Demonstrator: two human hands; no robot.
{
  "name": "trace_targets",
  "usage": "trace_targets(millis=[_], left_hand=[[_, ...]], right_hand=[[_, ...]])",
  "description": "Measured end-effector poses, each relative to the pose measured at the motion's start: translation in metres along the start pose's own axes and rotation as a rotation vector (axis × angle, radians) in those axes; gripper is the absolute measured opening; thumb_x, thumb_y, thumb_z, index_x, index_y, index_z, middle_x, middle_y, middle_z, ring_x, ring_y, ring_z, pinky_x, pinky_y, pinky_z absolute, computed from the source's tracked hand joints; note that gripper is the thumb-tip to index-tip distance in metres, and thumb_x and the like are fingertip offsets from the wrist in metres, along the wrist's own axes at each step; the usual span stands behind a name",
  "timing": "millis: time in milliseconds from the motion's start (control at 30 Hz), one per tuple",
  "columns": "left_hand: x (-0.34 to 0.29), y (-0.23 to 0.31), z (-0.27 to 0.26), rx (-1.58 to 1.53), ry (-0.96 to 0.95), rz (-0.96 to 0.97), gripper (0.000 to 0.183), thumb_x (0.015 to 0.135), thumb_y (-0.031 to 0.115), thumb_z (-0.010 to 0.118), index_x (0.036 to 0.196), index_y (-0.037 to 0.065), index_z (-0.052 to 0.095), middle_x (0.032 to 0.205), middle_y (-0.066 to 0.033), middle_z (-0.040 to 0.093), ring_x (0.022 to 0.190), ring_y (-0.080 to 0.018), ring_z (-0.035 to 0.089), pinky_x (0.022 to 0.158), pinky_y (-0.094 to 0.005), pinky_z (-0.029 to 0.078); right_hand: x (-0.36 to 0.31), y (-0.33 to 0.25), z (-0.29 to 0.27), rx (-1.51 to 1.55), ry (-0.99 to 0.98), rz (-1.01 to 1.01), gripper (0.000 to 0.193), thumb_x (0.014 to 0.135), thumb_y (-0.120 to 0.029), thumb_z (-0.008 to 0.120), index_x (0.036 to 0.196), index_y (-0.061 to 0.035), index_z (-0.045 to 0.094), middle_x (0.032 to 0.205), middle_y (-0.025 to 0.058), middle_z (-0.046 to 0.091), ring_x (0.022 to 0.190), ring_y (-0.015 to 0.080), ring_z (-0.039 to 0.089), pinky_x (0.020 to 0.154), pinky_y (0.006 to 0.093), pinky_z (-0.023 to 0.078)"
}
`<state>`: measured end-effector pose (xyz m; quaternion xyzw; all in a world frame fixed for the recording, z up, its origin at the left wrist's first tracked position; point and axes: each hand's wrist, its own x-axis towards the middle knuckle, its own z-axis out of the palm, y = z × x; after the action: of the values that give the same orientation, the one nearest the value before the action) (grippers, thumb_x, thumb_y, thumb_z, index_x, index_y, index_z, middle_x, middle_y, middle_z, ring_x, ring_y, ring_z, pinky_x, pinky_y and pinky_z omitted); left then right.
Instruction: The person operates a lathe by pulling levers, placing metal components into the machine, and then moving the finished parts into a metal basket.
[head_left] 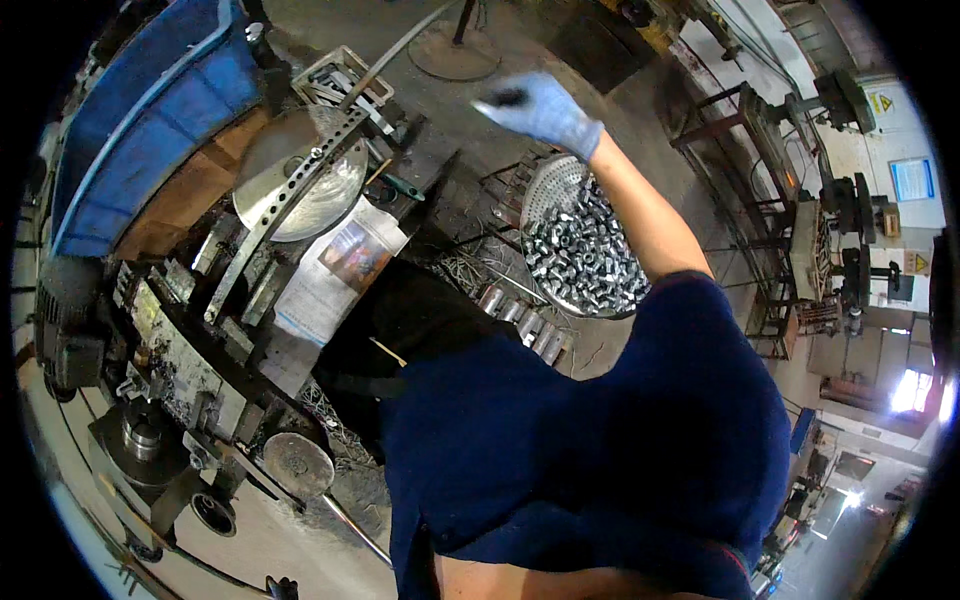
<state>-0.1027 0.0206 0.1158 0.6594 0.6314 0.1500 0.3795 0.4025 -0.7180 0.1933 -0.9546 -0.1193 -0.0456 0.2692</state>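
Note:
My right hand [545, 108], in a light blue glove with a dark patch near the fingers, is stretched out over the floor. Its fingers are blurred, and I cannot make out whether they hold anything. Just below the wrist sits a round perforated metal basket [538, 190], heaped with shiny metal parts [585, 255] that look like nuts or short fittings. The hand is above and beyond the basket's far rim, apart from the parts. My left hand is not in view.
On the left is a machine with a large metal disc [330, 185] and a perforated curved bar [265, 225]. A printed sheet [325, 290] lies beside it. Metal cylinders [527, 325] stand near my lap. There is a blue bin [150, 110] at far left and a rack [740, 130] at right.

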Motion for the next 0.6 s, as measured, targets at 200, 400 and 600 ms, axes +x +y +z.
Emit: trace_targets(millis=[200, 400, 600], left_hand=[[-0.001, 0.009, 0.006, 0.036, 0.008, 0.032, 0.036, 0.082, 0.031, 0.065, 0.103, 0.003, 0.059, 0.064, -0.0075, 0.056, 0.050, -0.0149, 0.051, 0.045, -0.0303, 0.045], [-0.010, 0.011, -0.002, 0.042, 0.056, 0.043, 0.036, 0.082, 0.032, 0.065, 0.103, 0.003, 0.060, 0.065, -0.0083, 0.057, 0.051, -0.0155, 0.051, 0.046, -0.0309, 0.045], [-0.019, -0.013, -0.031, 0.065, 0.116, 0.022, 0.037, 0.082, 0.032, 0.066, 0.103, 0.003, 0.060, 0.065, -0.0092, 0.058, 0.051, -0.0161, 0.051, 0.046, -0.0315, 0.046]], right_hand=[[-0.114, 0.134, 0.073, -0.358, -0.555, 0.450, 0.065, 0.072, -0.066, 0.053, 0.082, -0.0039, 0.069, 0.083, 0.0219, 0.065, 0.080, 0.0342, 0.063, 0.073, 0.0409, 0.049], [-0.119, 0.109, 0.083, -0.454, -0.738, 0.561, 0.062, 0.071, -0.058, 0.055, 0.095, -0.0020, 0.067, 0.101, 0.0198, 0.063, 0.096, 0.0335, 0.061, 0.084, 0.0406, 0.047], [-0.116, 0.109, 0.098, -0.513, -0.804, 0.415, 0.061, 0.072, -0.059, 0.052, 0.093, -0.0040, 0.068, 0.097, 0.0178, 0.065, 0.093, 0.0334, 0.062, 0.081, 0.0420, 0.047]])
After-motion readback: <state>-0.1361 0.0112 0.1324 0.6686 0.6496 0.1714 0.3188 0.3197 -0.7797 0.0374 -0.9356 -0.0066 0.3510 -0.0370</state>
